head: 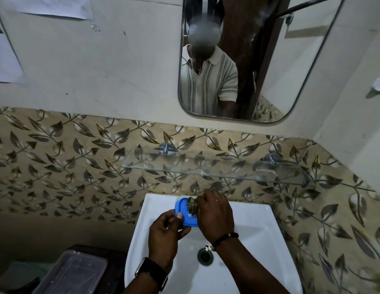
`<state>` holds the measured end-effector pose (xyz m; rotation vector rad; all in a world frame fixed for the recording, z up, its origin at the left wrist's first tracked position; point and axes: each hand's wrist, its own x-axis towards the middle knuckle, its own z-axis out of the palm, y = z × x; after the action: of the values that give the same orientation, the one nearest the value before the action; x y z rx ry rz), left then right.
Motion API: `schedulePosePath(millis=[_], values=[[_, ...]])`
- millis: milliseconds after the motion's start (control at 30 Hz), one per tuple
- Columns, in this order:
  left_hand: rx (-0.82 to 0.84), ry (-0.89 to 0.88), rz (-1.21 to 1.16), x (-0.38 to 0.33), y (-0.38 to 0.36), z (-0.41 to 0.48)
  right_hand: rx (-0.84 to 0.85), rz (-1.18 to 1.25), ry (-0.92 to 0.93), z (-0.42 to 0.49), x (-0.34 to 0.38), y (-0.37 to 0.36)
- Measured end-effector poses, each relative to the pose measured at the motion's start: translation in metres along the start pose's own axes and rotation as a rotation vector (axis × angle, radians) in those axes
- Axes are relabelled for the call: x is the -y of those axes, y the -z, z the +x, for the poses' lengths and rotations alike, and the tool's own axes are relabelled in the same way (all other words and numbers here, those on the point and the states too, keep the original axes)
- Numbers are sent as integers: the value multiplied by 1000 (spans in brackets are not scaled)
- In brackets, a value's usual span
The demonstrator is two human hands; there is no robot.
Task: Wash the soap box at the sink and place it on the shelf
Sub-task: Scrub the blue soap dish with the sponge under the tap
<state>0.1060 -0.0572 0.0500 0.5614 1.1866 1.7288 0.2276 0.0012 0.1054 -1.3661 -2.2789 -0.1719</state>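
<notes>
soap box (187, 220) between fingertips (179, 216) of left hand (163, 234)

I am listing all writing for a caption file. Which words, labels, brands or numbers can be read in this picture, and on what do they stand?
No text can be read here.
Papers on the wall: too blurred to read.
Blue soap box, held by the left hand: no label visible.
Scrubber gripped by the right hand: none.
</notes>
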Motion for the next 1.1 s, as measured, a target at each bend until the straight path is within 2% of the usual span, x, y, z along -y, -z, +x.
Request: schedulePosePath(millis=[67,167,233,433,500,600,733,833,1000,1100], values=[[8,3,4,0,0,1,23,76,-21,0,2,2],[38,14,25,0,1,3,96,243,95,0,10,6],[47,16,30,0,3,4,122,257,160,1,10,7],[22,-5,25,-3,9,6,67,-98,293,5,-5,4],[-11,-24,5,-4,11,8,48,-179,266,6,-14,4],[-27,-52,-2,-3,11,10,110,-225,193,4,-18,11],[-59,-64,-27,-2,7,9,228,-203,74,-1,-7,20],[-71,-55,-37,0,6,11,281,-115,61,-7,3,19],[-34,-43,10,4,3,8,253,158,82,-8,21,16],[-21,-58,2,2,4,8,139,69,112,-7,13,12]])
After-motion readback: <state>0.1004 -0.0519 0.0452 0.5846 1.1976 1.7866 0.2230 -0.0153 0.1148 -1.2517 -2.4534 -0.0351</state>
